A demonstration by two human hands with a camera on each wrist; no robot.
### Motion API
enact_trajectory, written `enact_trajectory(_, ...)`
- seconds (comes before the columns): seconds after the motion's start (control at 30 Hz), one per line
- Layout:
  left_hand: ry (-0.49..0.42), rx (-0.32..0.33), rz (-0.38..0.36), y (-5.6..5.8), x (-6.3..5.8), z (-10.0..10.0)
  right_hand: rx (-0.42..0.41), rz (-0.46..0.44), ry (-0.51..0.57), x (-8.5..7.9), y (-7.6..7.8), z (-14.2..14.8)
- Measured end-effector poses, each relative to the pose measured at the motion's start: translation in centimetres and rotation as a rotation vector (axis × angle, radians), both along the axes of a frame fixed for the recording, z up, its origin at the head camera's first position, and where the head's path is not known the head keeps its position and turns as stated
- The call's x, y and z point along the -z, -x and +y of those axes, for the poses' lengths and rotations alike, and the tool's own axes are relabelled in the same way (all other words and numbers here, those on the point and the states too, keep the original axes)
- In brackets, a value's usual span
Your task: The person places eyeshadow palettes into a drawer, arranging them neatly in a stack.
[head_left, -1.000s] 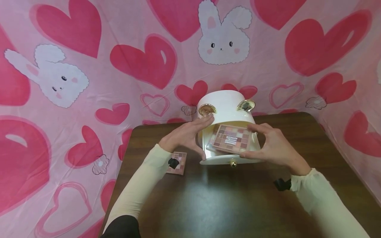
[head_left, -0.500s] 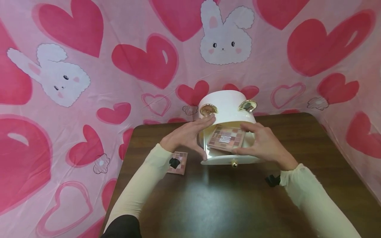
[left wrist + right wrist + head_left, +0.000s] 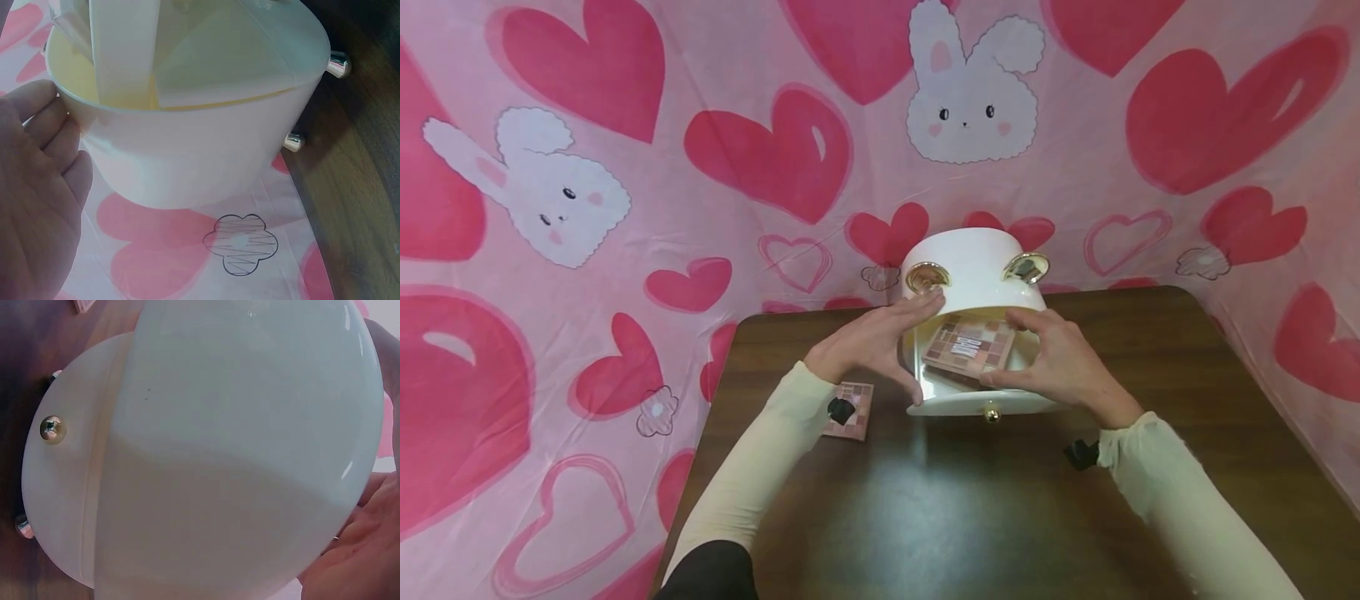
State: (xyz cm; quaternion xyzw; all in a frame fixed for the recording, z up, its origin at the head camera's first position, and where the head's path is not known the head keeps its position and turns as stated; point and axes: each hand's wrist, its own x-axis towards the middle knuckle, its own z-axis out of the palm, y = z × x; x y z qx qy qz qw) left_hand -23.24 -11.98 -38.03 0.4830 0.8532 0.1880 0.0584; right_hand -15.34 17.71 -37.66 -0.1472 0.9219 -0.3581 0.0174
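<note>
In the head view, my right hand (image 3: 1063, 362) pinches an eyeshadow palette (image 3: 968, 344) with checkered pinkish-brown squares between thumb and fingers. The palette lies tilted within the pulled-out drawer (image 3: 947, 406) of a white organizer box (image 3: 970, 258), over a darker edge beneath it. My left hand (image 3: 872, 337) stretches along the box's left side, fingertips by a gold-rimmed ear and thumb at the drawer's front corner. The left wrist view shows extended fingers of the left hand (image 3: 47, 144) against a white wall. In the right wrist view, a white rounded surface hides part of the right hand (image 3: 356, 550).
A second palette (image 3: 856, 417) lies on the dark wooden table (image 3: 925, 517) left of the box, partly covered by the left wrist's black camera mount (image 3: 840, 410). A gold knob (image 3: 992, 414) sits on the drawer front. Behind hangs a pink heart-and-bunny cloth (image 3: 760, 250).
My right hand has moved left and slightly inward, bringing the palette farther left and lower into the drawer. The left hand has stayed at the box.
</note>
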Motion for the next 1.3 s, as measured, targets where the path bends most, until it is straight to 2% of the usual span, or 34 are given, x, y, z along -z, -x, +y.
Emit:
enact_trajectory(0.17, 0.005, -0.005, -0.003, 0.0, -0.1, 0.0, 0.005, 0.000, -0.002, 0.1, 0.0, -0.1)
enact_trajectory(0.57, -0.005, -0.005, 0.006, -0.1, -0.1, 0.0, -0.006, 0.071, -0.035, 0.4, 0.0, 0.0)
enact_trajectory(1.0, -0.038, 0.009, 0.029, -0.3, 0.0, -0.1, 0.012, 0.025, -0.071, -0.7, -0.9, 0.6)
enact_trajectory(1.17, -0.026, -0.013, -0.002, -0.2, -0.1, 0.0, 0.016, -0.007, -0.046, -1.2, -1.6, 1.2)
enact_trajectory(1.3, -0.013, -0.026, -0.014, -0.2, -0.2, 0.0, -0.014, 0.056, -0.052, -1.3, -2.0, 1.7)
